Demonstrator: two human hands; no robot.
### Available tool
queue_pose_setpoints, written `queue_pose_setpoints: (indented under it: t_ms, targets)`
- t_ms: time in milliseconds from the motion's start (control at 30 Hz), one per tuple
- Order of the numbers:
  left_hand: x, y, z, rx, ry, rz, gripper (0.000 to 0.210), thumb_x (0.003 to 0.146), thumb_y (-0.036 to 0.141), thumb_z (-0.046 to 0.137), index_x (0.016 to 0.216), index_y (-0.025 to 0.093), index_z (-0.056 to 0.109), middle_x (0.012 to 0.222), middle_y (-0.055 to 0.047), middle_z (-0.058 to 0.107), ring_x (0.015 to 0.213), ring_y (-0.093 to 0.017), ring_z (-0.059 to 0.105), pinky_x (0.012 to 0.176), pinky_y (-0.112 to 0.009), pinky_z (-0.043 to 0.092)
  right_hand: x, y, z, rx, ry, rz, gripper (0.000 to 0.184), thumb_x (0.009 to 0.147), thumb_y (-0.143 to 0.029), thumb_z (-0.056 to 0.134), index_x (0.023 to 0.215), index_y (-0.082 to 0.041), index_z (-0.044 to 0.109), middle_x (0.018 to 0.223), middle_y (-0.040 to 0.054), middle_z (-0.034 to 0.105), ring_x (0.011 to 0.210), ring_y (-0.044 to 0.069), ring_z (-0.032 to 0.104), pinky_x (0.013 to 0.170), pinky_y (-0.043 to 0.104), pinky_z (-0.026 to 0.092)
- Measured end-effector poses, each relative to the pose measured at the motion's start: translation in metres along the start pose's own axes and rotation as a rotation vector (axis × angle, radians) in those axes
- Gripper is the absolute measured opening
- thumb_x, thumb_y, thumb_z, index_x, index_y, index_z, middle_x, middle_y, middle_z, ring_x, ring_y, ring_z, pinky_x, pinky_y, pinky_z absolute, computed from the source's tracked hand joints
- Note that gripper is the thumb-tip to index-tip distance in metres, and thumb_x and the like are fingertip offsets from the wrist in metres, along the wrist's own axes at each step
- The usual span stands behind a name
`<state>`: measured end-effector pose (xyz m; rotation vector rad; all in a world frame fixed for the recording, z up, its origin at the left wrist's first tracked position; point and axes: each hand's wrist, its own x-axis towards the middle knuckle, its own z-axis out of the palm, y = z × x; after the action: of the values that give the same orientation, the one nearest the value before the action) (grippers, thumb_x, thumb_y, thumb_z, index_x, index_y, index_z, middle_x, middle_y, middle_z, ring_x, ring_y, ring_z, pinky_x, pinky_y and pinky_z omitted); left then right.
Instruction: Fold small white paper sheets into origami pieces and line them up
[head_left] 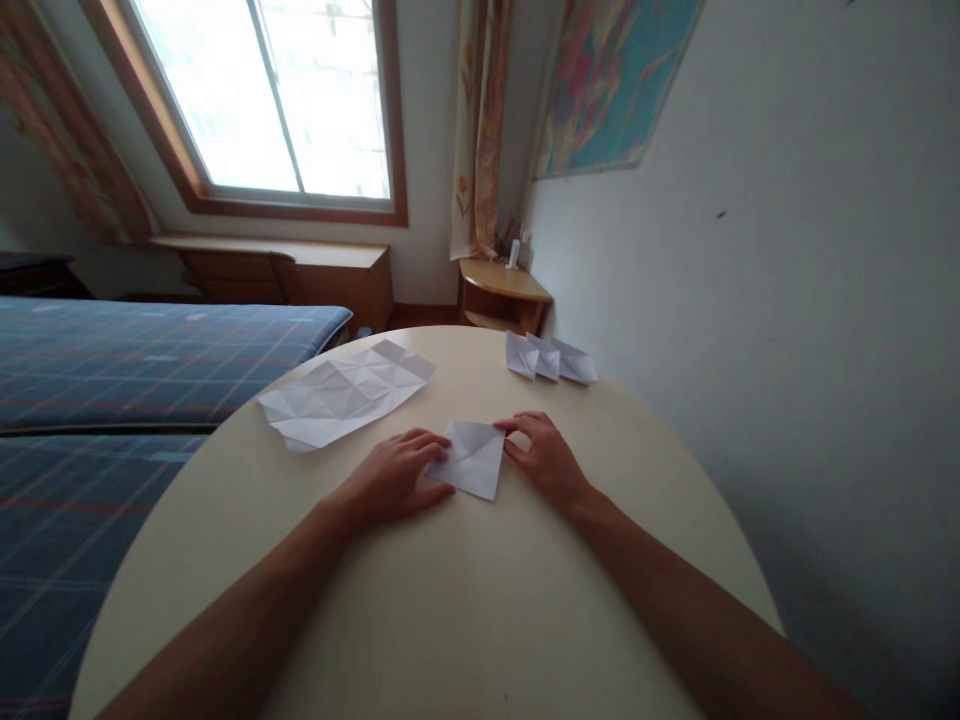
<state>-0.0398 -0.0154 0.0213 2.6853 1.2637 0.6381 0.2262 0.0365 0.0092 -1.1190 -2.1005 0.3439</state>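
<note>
A small white folded paper [475, 460], roughly square with a crease running down from its top edge, lies on the round cream table [450, 620]. My left hand [397, 475] grips its left side, fingertips on top and thumb at the lower left edge. At the upper right corner, my right hand [541, 455] pinches the paper between thumb and fingers. The undersides of the fingers and the paper's back are hidden.
Creased, unfolded white sheets [352, 390] lie at the table's back left. Several folded paper pieces [551, 358] stand in an overlapping row at the back right. A bed [112, 370] adjoins the left side; a wall [810, 300] rises on the right.
</note>
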Motion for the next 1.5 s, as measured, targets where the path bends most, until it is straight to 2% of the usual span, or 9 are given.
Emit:
queue_pose_setpoints:
  t_ms: [333,600,767,933,1167,1300,1500]
  targets:
    - [0.000,0.000,0.002,0.035,0.018,0.001,0.041,0.080,0.042,0.071,0.115,0.022,0.062,0.124,-0.008,0.068,0.115,-0.026,0.062,0.098,-0.041,0.051,0.001,-0.001,-0.001,-0.037,0.008,0.038,0.018,0.086,-0.016,0.066,0.101,-0.021,0.075,0.100,0.0071,0.073,0.105,0.025,0.060,0.095,0.040,0.046]
    - [0.002,-0.007,0.010,0.072,0.151,0.003,0.016,0.091,0.027,0.057,0.105,0.022,0.064,0.112,-0.006,0.073,0.104,-0.023,0.067,0.089,-0.038,0.055,0.002,-0.002,-0.003,-0.042,0.000,0.067,0.011,0.089,-0.024,0.065,0.096,-0.021,0.074,0.095,0.0061,0.074,0.097,0.024,0.063,0.089,0.039,0.047]
    - [0.004,-0.006,0.012,0.106,0.212,-0.037,0.017,0.094,0.025,0.051,0.106,0.022,0.063,0.105,-0.005,0.075,0.097,-0.022,0.069,0.085,-0.036,0.055,0.002,-0.003,-0.003,-0.036,-0.026,0.095,0.015,0.093,-0.031,0.061,0.094,-0.021,0.072,0.095,0.0064,0.073,0.092,0.023,0.065,0.084,0.038,0.048]
    - [0.005,-0.008,0.013,0.113,0.244,-0.066,0.016,0.093,0.021,0.052,0.105,0.024,0.062,0.107,-0.003,0.074,0.099,-0.021,0.069,0.084,-0.034,0.055,0.003,-0.003,-0.002,0.000,0.021,0.087,0.017,0.093,-0.034,0.060,0.093,-0.020,0.070,0.094,0.0071,0.072,0.090,0.023,0.065,0.080,0.037,0.050]
    - [0.004,-0.006,0.011,0.168,0.398,-0.168,0.015,0.098,0.026,0.048,0.102,0.022,0.061,0.099,-0.004,0.074,0.091,-0.019,0.070,0.075,-0.029,0.054,0.002,-0.010,-0.003,0.061,0.087,0.058,0.023,0.095,-0.042,0.055,0.092,-0.022,0.066,0.091,0.0057,0.070,0.083,0.021,0.065,0.073,0.033,0.053]
    - [0.004,-0.004,0.011,0.207,0.480,-0.175,0.016,0.100,0.029,0.046,0.101,0.021,0.060,0.095,-0.004,0.074,0.085,-0.019,0.070,0.069,-0.027,0.052,0.000,-0.011,-0.001,0.124,0.109,0.068,0.024,0.096,-0.043,0.052,0.095,-0.022,0.064,0.092,0.0044,0.070,0.076,0.018,0.065,0.067,0.029,0.052]
    - [0.004,-0.004,0.013,0.209,0.480,-0.189,0.018,0.101,0.031,0.044,0.104,0.021,0.059,0.092,-0.005,0.073,0.081,-0.018,0.070,0.066,-0.026,0.051,0.000,-0.015,-0.001,0.209,0.103,0.092,0.023,0.095,-0.044,0.052,0.096,-0.022,0.060,0.088,0.0044,0.070,0.075,0.018,0.067,0.059,0.026,0.050]
